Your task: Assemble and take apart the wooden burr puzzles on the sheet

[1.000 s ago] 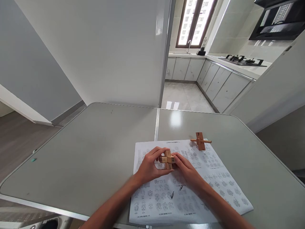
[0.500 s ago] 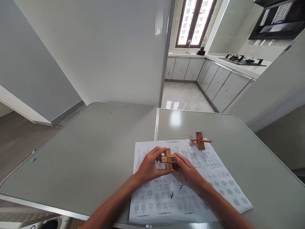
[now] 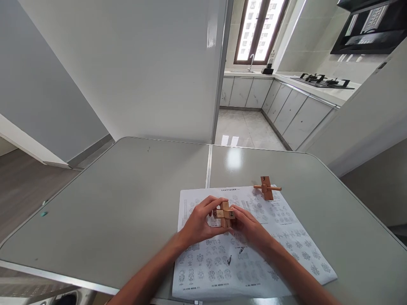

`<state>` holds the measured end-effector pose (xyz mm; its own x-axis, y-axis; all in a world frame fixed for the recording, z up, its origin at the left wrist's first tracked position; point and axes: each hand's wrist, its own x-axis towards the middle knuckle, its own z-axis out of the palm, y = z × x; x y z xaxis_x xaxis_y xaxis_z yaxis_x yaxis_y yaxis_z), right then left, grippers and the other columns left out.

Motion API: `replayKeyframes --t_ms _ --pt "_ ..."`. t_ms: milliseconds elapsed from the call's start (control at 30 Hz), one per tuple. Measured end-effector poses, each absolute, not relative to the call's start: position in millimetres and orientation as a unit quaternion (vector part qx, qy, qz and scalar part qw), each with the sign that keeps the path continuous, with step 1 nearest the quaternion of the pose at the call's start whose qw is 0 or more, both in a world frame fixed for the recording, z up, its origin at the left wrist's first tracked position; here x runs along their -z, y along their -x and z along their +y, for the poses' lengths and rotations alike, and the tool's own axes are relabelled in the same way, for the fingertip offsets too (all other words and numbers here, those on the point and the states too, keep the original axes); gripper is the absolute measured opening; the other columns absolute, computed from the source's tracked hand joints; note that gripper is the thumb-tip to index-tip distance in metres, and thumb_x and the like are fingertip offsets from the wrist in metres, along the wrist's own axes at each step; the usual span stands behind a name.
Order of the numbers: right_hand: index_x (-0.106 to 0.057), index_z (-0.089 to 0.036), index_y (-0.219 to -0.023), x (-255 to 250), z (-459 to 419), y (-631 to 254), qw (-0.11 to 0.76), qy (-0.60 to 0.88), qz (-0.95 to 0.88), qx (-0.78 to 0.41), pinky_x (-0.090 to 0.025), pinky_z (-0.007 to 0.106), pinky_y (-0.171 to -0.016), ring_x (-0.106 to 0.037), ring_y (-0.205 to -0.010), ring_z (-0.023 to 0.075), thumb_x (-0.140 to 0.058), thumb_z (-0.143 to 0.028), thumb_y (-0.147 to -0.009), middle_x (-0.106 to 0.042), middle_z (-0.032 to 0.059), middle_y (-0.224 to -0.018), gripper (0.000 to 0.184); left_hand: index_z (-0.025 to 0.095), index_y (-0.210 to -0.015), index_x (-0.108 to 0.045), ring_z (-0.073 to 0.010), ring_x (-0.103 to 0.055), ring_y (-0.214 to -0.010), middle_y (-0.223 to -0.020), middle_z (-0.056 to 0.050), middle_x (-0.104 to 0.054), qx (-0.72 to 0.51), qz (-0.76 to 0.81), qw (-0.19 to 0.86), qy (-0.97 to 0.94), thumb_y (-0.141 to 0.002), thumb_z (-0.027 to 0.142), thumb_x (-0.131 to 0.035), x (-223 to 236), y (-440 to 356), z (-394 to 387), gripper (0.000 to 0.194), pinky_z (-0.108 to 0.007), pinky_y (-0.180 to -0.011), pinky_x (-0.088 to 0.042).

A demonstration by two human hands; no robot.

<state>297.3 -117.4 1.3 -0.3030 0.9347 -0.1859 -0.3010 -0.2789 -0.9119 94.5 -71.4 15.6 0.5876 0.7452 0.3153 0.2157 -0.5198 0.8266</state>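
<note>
A wooden burr puzzle [image 3: 225, 214] of interlocking, marked light-wood blocks is held above a printed sheet. My left hand [image 3: 201, 219] grips it from the left, thumb beneath and fingers on top. From the right, my right hand [image 3: 249, 223] pinches its side near the block marked 7. Part of the puzzle is hidden behind the fingers. Under both hands lies the white instruction sheet [image 3: 219, 254], covered in small diagrams of puzzle pieces. At the sheet's upper right edge stands a reddish-brown wooden puzzle [image 3: 267, 188] with a thin rod through it, apart from both hands.
The grey-green table [image 3: 111, 212] has a seam running from its far edge towards the sheet. A wall panel [image 3: 165, 76] stands beyond it. Behind on the right, a kitchen shows a gas hob [image 3: 322, 80] and a faucet [image 3: 251, 61].
The burr puzzle has tilted and shifted very slightly to the right and down in my hands. Both hands keep their grip; the other wooden puzzle stays put.
</note>
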Motion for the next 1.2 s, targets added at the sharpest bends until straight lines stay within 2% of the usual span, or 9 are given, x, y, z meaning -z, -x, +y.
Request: replayKeyframes --t_ms 167,300,433,567,833,1033,1200 --pt "-0.075 -0.021 -0.102 -4.8 -113.0 -297.1 0.466 0.384 -0.376 -0.703 -0.05 0.035 -0.071 -0.053 -0.069 0.0188 -0.062 -0.063 -0.097 -0.064 0.0039 -0.083 0.045 0.03 -0.14 -0.054 -0.0161 -0.058 -0.083 -0.116 -0.003 -0.066 -0.341 0.36 0.387 -0.778 -0.075 0.042 -0.092 -9.3 -95.7 -69.0 0.077 -0.032 -0.076 -0.054" --pt "-0.076 -0.022 -0.103 -0.1 -106.4 -303.4 0.531 0.355 -0.238 -0.732 -0.053 0.029 -0.069 -0.054 -0.067 0.0148 -0.074 -0.05 -0.094 -0.065 0.0017 -0.084 0.029 0.031 -0.143 -0.049 -0.0145 -0.058 -0.081 -0.121 -0.003 -0.063 -0.347 0.404 0.402 -0.745 -0.077 0.042 -0.091 -7.4 -97.0 -67.7 0.079 -0.033 -0.078 -0.056" --pt "-0.072 -0.021 -0.089 7.7 -100.5 -308.7 0.575 0.322 -0.153 -0.736 -0.055 0.024 -0.068 -0.055 -0.067 0.0118 -0.083 -0.035 -0.088 -0.067 0.002 -0.087 0.018 0.03 -0.137 -0.052 -0.0137 -0.059 -0.081 -0.123 -0.004 -0.061 -0.341 0.42 0.399 -0.74 -0.083 0.037 -0.086 -10.1 -97.4 -67.0 0.064 -0.032 -0.077 -0.057" --pt "-0.069 -0.023 -0.088 13.9 -95.8 -311.4 0.603 0.296 -0.115 -0.732 -0.057 0.024 -0.064 -0.054 -0.065 0.0114 -0.082 -0.031 -0.089 -0.066 0.0014 -0.088 0.015 0.027 -0.129 -0.057 -0.0143 -0.061 -0.082 -0.122 -0.004 -0.061 -0.332 0.411 0.391 -0.753 -0.087 0.036 -0.081 -11.6 -97.9 -66.2 0.049 -0.032 -0.076 -0.056" --pt "-0.066 -0.022 -0.09 16.9 -87.3 -323.2 0.648 0.252 -0.045 -0.718 -0.057 0.02 -0.059 -0.052 -0.06 0.008 -0.08 -0.024 -0.089 -0.063 -0.0007 -0.084 0.015 0.026 -0.125 -0.06 -0.014 -0.06 -0.08 -0.119 -0.004 -0.062 -0.333 0.408 0.386 -0.757 -0.09 0.035 -0.078 -10.2 -97.8 -65.6 0.041 -0.031 -0.075 -0.056" --pt "-0.067 -0.023 -0.093 16.4 -87.1 -324.1 0.648 0.258 -0.053 -0.714 -0.056 0.022 -0.058 -0.052 -0.061 0.0096 -0.079 -0.028 -0.089 -0.061 -0.0012 -0.082 0.014 0.026 -0.124 -0.06 -0.0142 -0.06 -0.081 -0.119 -0.004 -0.062 -0.327 0.41 0.39 -0.757 -0.092 0.035 -0.074 -8.3 -97.6 -65.1 0.036 -0.029 -0.074 -0.056" --pt "-0.067 -0.022 -0.087 12.5 -86.7 -320.2 0.635 0.291 -0.078 -0.712 -0.053 0.023 -0.058 -0.048 -0.059 0.0103 -0.083 -0.041 -0.086 -0.056 -0.0029 -0.075 0.025 0.025 -0.12 -0.061 -0.0138 -0.061 -0.08 -0.114 -0.004 -0.064 -0.329 0.41 0.388 -0.758 -0.097 0.035 -0.067 -8.9 -97.3 -64.8 0.025 -0.029 -0.074 -0.055"
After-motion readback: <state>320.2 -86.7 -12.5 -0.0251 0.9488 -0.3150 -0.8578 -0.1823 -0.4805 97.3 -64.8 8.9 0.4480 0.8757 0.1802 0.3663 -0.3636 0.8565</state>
